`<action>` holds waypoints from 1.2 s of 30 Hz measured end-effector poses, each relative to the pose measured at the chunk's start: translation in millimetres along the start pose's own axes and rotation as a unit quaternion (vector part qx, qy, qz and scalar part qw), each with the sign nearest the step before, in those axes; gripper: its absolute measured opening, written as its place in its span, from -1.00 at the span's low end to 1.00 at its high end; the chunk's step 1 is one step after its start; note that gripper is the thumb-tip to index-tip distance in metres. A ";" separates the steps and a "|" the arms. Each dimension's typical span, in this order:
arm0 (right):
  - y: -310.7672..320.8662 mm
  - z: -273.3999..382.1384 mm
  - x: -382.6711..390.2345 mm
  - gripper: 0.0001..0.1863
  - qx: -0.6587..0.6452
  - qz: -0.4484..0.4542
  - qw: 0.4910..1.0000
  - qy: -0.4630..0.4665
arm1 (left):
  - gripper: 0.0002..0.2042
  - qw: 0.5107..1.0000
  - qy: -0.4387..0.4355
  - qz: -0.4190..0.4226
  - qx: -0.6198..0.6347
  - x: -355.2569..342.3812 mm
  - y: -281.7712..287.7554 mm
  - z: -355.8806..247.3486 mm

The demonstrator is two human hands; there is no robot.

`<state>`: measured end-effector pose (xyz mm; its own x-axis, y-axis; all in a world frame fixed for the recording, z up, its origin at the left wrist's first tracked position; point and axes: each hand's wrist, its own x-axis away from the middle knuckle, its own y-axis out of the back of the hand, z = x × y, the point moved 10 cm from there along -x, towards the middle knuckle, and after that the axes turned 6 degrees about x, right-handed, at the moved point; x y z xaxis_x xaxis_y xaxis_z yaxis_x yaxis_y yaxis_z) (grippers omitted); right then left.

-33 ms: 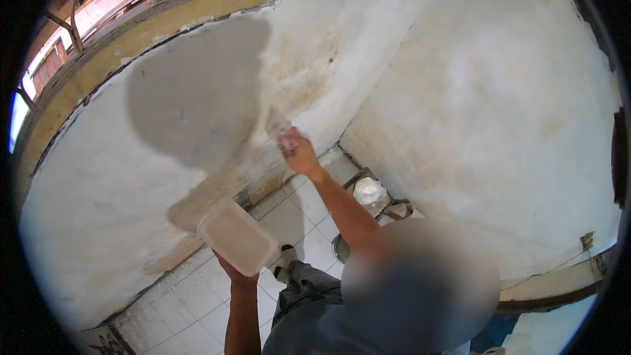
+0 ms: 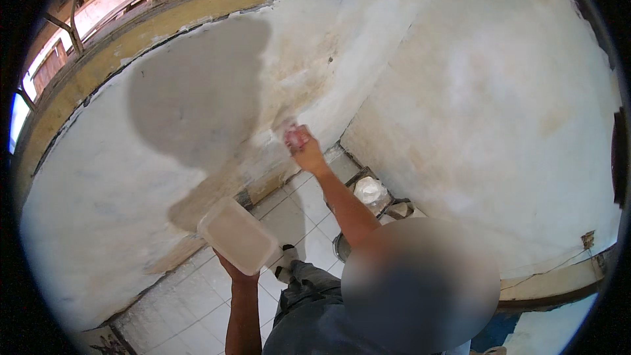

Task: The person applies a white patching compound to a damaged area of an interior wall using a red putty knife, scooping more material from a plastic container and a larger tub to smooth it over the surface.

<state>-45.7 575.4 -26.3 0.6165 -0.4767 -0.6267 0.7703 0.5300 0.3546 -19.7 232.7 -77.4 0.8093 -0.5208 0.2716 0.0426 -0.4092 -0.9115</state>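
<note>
My left hand [image 2: 236, 268] is closed round the underside of a pale rectangular plastic tub [image 2: 238, 236], holding it near the lower wall. Its fingers are mostly hidden beneath it. Ahead and to the right, my right hand [image 2: 307, 156] grips a putty knife [image 2: 295, 137] with a reddish handle. The blade is smeared by motion and lies at or close to the stained, patchy wall [image 2: 305, 79]; whether it touches I cannot tell.
Upper left is a yellow wooden window frame [image 2: 217, 1]. A second wall [image 2: 486, 118] meets the first at a corner on the right. A white lump [image 2: 370, 190] rests on a dark tray by that corner, above white floor tiles [image 2: 190, 299].
My right hand with the putty knife has shifted slightly right and down along the wall. My left hand and the tub look the same.
</note>
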 end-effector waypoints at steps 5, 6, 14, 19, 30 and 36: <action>47.7 -87.5 -39.1 -0.70 -0.275 -0.118 0.877 -0.377 | -0.43 0.999 -0.031 0.028 -0.012 3.3 -10.1 -3.8; 53.4 -85.3 -58.2 -0.70 -0.276 -0.120 0.878 -0.372 | -0.43 0.999 -0.032 0.034 -0.012 5.5 -16.5 0.2; -12.6 101.3 -86.5 -0.75 0.131 0.022 0.980 -0.147 | -0.40 0.999 -0.042 0.011 0.017 6.1 -4.8 1.7; 55.9 100.2 -95.8 -0.84 0.171 -0.102 0.974 -0.111 | -0.41 0.999 -0.042 0.013 0.018 -3.7 -13.6 4.2; 6.9 96.9 -47.9 -0.82 0.187 -0.050 0.972 0.133 | -0.46 0.999 -0.031 -0.013 0.036 -17.8 -17.9 3.8; 90.7 -78.1 -83.8 -0.78 -0.194 -0.185 0.930 -0.252 | -0.42 0.992 0.036 0.077 0.091 -28.3 -19.5 10.4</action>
<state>-40.2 718.2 4.1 0.3946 -0.8932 -0.2156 0.8885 0.4308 -0.1584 -37.4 263.2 -70.6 0.7710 -0.6214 0.1393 0.0314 -0.1814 -0.9829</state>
